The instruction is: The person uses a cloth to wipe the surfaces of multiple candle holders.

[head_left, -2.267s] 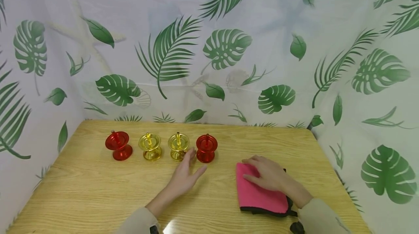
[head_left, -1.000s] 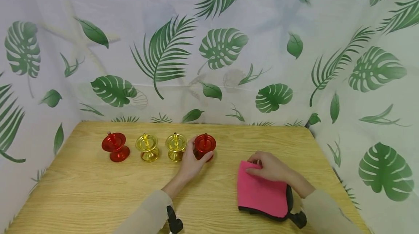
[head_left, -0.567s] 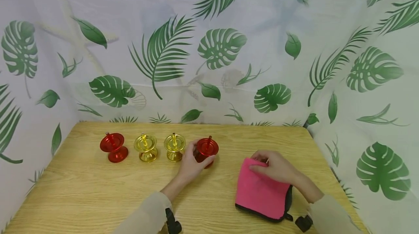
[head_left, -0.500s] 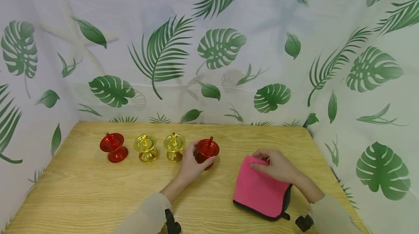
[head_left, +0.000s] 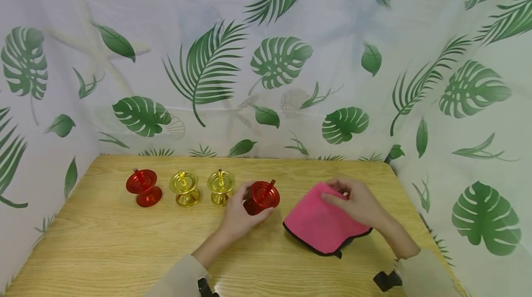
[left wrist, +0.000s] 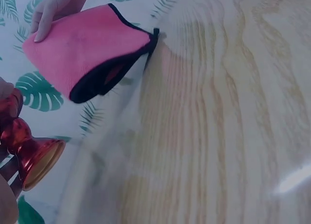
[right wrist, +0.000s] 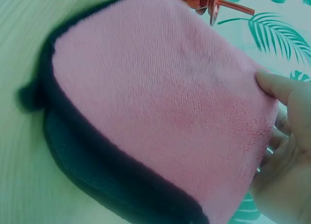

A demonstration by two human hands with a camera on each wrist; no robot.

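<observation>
My left hand (head_left: 238, 217) grips a shiny red candle holder (head_left: 264, 196) with a spike in its dish, tilted to the right. The left wrist view shows the red candle holder's flared base (left wrist: 38, 158) lifted off the table, its hollow underside visible. My right hand (head_left: 358, 202) pinches a folded pink cloth (head_left: 322, 223) with black edging by its top, and the cloth hangs down beside the candle holder. In the right wrist view the thumb lies on the pink cloth (right wrist: 160, 88), with the other fingers partly behind it. A small gap separates cloth and candle holder.
To the left stand two gold candle holders, the nearer one (head_left: 220, 186) close to my left fingers and the other gold candle holder (head_left: 184, 188) beyond it. Another red candle holder (head_left: 143, 187) ends the row. A leaf-patterned curtain (head_left: 232, 80) encloses the wooden table (head_left: 137, 246).
My left hand has closed round the red candle holder, lifted it from the row and tilted it. My right hand has raised the cloth and brought it leftward, nearer the candle holder.
</observation>
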